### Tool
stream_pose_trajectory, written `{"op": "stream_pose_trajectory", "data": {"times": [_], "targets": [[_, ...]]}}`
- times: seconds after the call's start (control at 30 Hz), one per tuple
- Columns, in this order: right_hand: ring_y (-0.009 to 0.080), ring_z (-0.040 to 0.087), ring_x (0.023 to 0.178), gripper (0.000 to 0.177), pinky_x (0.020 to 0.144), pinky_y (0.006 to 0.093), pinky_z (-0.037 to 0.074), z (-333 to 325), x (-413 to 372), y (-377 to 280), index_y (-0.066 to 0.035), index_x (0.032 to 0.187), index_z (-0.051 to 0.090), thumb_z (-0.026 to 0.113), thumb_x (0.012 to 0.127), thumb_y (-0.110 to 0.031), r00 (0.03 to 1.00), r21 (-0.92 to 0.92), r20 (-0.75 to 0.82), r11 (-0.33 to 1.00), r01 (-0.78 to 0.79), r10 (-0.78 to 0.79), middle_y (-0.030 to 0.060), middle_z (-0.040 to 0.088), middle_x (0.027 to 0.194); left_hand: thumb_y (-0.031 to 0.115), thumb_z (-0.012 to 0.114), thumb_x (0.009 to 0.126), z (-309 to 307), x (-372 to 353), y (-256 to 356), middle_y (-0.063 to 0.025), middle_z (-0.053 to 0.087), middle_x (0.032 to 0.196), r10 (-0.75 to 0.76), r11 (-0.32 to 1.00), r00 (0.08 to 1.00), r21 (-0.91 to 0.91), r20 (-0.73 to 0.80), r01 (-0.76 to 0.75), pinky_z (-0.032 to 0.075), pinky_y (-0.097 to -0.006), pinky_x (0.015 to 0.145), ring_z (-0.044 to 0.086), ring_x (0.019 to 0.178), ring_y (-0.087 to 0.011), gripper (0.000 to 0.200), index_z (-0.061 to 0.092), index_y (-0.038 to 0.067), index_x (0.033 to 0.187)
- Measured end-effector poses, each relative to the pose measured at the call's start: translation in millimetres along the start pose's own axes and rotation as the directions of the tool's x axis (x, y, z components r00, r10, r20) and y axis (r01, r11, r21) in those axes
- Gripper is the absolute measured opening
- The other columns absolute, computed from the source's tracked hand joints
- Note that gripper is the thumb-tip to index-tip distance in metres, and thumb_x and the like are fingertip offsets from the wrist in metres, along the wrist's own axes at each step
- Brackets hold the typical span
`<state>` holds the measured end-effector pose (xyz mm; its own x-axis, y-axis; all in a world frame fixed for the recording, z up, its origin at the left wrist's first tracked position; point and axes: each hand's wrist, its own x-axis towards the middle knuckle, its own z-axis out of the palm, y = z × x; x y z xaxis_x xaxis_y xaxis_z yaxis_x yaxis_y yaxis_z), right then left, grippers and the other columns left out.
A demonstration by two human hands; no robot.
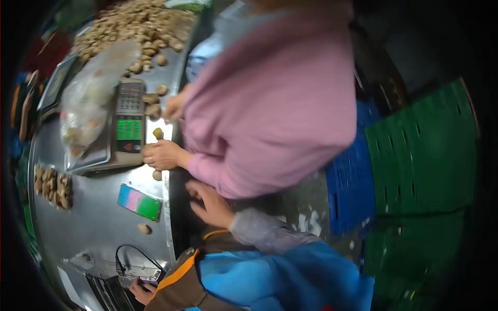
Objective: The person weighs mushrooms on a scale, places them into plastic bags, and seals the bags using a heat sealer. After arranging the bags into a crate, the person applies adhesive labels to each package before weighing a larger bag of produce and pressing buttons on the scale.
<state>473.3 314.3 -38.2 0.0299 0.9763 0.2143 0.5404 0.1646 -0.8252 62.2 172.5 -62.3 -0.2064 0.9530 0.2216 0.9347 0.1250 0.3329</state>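
My right hand [208, 203] reaches out of a grey sleeve, fingers spread and holding nothing, just past the edge of the steel table [98, 233] and close to a co-worker in a pink top [270, 98]. My left hand [140, 290] lies with curled fingers against a metal device [132, 269] that has a black cable, at the table's near end; its grip is partly hidden. The co-worker's two hands [163, 155] are next to an electronic scale [128, 122], with a small brown round piece [158, 133] by the fingers.
A filled clear plastic bag [85, 98] lies on the scale's pan. A big heap of brown round pieces [135, 26] covers the far end, with a smaller heap [52, 186] at the left. A lit phone [140, 202] lies mid-table. Green crates [420, 150] and blue crates [353, 181] stand right.
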Motion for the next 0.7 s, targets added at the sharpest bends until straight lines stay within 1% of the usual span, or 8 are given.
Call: {"op": "stream_pose_trajectory", "data": {"times": [0.03, 0.07, 0.2, 0.23, 0.33, 0.43, 0.6, 0.7], "targets": [[0.0231, 0.058, 0.081, 0.051, 0.074, 0.0345, 0.047, -25.4, -37.5, -13.3, -0.004, 0.121, 0.044, 0.066, 0.076, -0.010, 0.991, -0.029, 0.133, 0.999, -0.029, 0.033, 0.0124, 0.057, 0.097, 0.011, 0.058, 0.073, 1.2, 5.4, -4.0, -0.0135, 0.054, 0.093, 0.060, 0.998, 0.998, 0.005, 0.014, -0.060, 0.048, -0.0365, 0.062, 0.058, 0.075, -0.0276, 0.034, 0.058, 0.006, 0.107], [0.0235, 0.060, 0.091, 0.053, 0.081, 0.0350, 0.047, -39.5, -77.6, -2.3, -0.004, 0.124, 0.045, 0.065, 0.075, -0.008, 0.821, 0.236, 0.367, 0.810, -0.536, 0.437, 0.0141, 0.060, 0.109, 0.011, 0.061, 0.073, 2.0, 10.9, -7.4, -0.0130, 0.053, 0.093, 0.119, 0.993, 0.992, 0.008, 0.028, -0.119, 0.048, -0.0345, 0.060, 0.058, 0.072, -0.0248, 0.037, 0.057, 0.005, 0.109], [0.0323, 0.054, 0.110, 0.070, 0.095, 0.0400, 0.042, -148.1, -181.2, 189.2, -0.003, 0.135, 0.033, 0.066, 0.073, -0.012, 0.424, -0.006, -0.406, 0.461, -0.887, 0.810, 0.0187, 0.051, 0.125, 0.010, 0.059, 0.072, 1.2, 25.5, 3.8, -0.0130, 0.054, 0.093, 0.146, 0.989, 0.989, 0.031, 0.004, -0.146, 0.047, -0.0359, 0.062, 0.058, 0.075, -0.0262, 0.035, 0.057, 0.005, 0.107], [0.0327, 0.058, 0.103, 0.078, 0.084, 0.0404, 0.049, -186.6, -243.6, 325.1, -0.008, 0.137, 0.028, 0.068, 0.070, -0.008, 0.571, -0.288, -0.617, 0.520, -0.804, 0.541, 0.0213, 0.051, 0.123, 0.010, 0.058, 0.072, -1.6, 26.2, 4.5, -0.0130, 0.054, 0.093, 0.144, 0.989, 0.990, 0.040, 0.001, -0.144, 0.047, -0.0362, 0.062, 0.057, 0.075, -0.0266, 0.035, 0.057, 0.006, 0.107], [0.0322, 0.058, 0.106, 0.057, 0.087, 0.0363, 0.045, -306.2, -105.5, 214.5, -0.014, 0.131, 0.041, 0.057, 0.076, -0.010, 0.259, 0.024, -0.589, 0.337, -0.941, 0.765, 0.0193, 0.060, 0.113, 0.010, 0.057, 0.072, -3.9, 23.7, 13.1, -0.0130, 0.054, 0.093, 0.113, 0.991, 0.994, 0.077, -0.008, -0.113, 0.046, -0.0373, 0.063, 0.057, 0.077, -0.0277, 0.034, 0.057, 0.006, 0.106], [0.0354, 0.055, 0.109, 0.059, 0.090, 0.0373, 0.044, -337.3, -36.9, 268.1, -0.026, 0.132, 0.042, 0.053, 0.076, -0.009, 0.654, -0.273, -0.520, 0.619, -0.737, 0.549, 0.0200, 0.058, 0.116, 0.010, 0.056, 0.071, -6.2, 26.9, 20.6, -0.0130, 0.054, 0.093, 0.108, 0.989, 0.993, 0.108, -0.043, -0.103, 0.044, -0.0383, 0.065, 0.057, 0.079, -0.0288, 0.033, 0.056, 0.006, 0.104], [0.0355, 0.055, 0.108, 0.060, 0.092, 0.0395, 0.043, -368.9, 66.7, 314.1, -0.029, 0.129, 0.046, 0.056, 0.073, -0.011, 0.676, -0.196, -0.455, 0.675, -0.711, 0.579, 0.0206, 0.057, 0.118, 0.009, 0.053, 0.070, -9.0, 23.2, 36.1, -0.0130, 0.054, 0.092, 0.072, 0.987, 0.995, 0.150, -0.067, -0.061, 0.043, -0.0400, 0.067, 0.056, 0.082, -0.0306, 0.032, 0.056, 0.006, 0.102], [0.0299, 0.055, 0.111, 0.045, 0.093, 0.0359, 0.043, -330.1, 101.6, 353.1, -0.009, 0.124, 0.053, 0.053, 0.079, -0.017, 0.898, -0.636, -0.356, 0.637, -0.435, 0.258, 0.0173, 0.059, 0.116, 0.009, 0.052, 0.070, -10.3, 15.2, 47.5, -0.0130, 0.054, 0.092, 0.007, 0.984, 0.995, 0.179, -0.099, 0.011, 0.042, -0.0411, 0.068, 0.056, 0.084, -0.0318, 0.031, 0.056, 0.006, 0.101]]}}
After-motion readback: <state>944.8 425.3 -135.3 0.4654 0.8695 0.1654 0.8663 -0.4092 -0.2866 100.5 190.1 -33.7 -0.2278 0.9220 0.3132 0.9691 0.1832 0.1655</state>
